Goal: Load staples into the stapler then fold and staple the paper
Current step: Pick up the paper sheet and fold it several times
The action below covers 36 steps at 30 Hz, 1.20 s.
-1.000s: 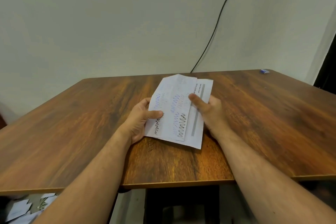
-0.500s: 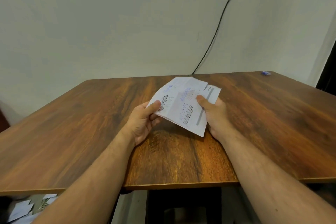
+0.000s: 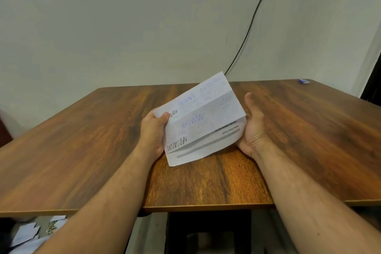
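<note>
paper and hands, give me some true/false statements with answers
1. The folded paper lies flat on the table. False: it is lifted and tilted, held between both hands.
2. The left hand pinches the paper's left edge. True.
3. The right hand holds a stapler. False: it only supports the paper's right edge, thumb pointing up; no stapler is in view.
4. A small blue object sits at the table's far right corner. True.
5. A dark cable runs down the wall. True.

White paper (image 3: 206, 121) with blue and black zigzag scribbles; brown wood-grain table (image 3: 82, 140).
</note>
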Motion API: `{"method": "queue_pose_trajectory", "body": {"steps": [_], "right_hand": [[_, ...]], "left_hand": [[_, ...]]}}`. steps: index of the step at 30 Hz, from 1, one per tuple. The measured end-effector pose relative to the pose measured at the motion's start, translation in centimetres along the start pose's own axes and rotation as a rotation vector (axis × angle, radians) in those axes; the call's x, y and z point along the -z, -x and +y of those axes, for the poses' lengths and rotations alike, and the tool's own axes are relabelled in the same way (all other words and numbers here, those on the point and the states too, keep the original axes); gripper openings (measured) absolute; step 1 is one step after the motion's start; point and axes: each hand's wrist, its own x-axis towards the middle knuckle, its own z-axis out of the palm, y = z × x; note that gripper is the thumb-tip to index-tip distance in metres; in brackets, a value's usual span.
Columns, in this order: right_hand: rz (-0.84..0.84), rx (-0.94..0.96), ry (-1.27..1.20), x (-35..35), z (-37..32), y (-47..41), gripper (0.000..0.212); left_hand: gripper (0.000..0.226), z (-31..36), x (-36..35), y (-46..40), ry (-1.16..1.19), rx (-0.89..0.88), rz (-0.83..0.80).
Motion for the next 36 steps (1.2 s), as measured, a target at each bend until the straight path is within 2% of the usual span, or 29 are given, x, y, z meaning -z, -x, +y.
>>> {"method": "queue_pose_trajectory", "body": {"steps": [2, 5, 10, 14, 17, 20, 22, 28, 33, 36], "right_hand": [[0.051, 0.01, 0.011, 0.5, -0.3, 0.0, 0.076], [-0.002, -0.008, 0.048, 1.3, -0.9, 0.3, 0.059], [0.046, -0.046, 0.165, 1.2, -0.7, 0.3, 0.058], [0.161, -0.05, 0.26, 1.3, 0.1, -0.3, 0.02], [0.241, -0.039, 0.221, 1.6, 0.4, -0.8, 0.015], [0.233, -0.065, 0.152, 1.8, 0.7, -1.3, 0.006], [0.2, -0.09, 0.101, 1.9, 0.9, -1.4, 0.007], [0.121, -0.111, 0.111, 2.4, 0.9, -1.5, 0.028], [0.065, -0.132, 0.126, 2.5, 1.2, -1.8, 0.016], [0.097, -0.142, 0.149, 2.7, 1.4, -2.2, 0.016]], "left_hand": [[0.021, 0.0, -0.1, 0.1, -0.063, -0.026, 0.009], [0.015, -0.1, -0.2, 0.3, -0.151, -0.109, -0.002], [0.011, -0.4, -0.2, 0.3, -0.262, -0.205, -0.01], [0.027, 0.0, 0.1, 0.6, -0.137, -0.082, -0.08], [0.033, 0.3, -0.2, 0.9, -0.168, 0.037, -0.148], [0.027, 0.2, -0.3, 0.7, -0.216, 0.032, -0.15], [0.026, 0.1, -0.3, 0.7, -0.242, 0.002, -0.13], [0.031, -0.2, 0.1, 0.2, -0.229, -0.016, -0.111], [0.039, -0.1, 0.4, 0.0, -0.154, -0.013, -0.089], [0.033, 0.0, 0.4, -0.1, -0.112, 0.02, -0.128]]}}
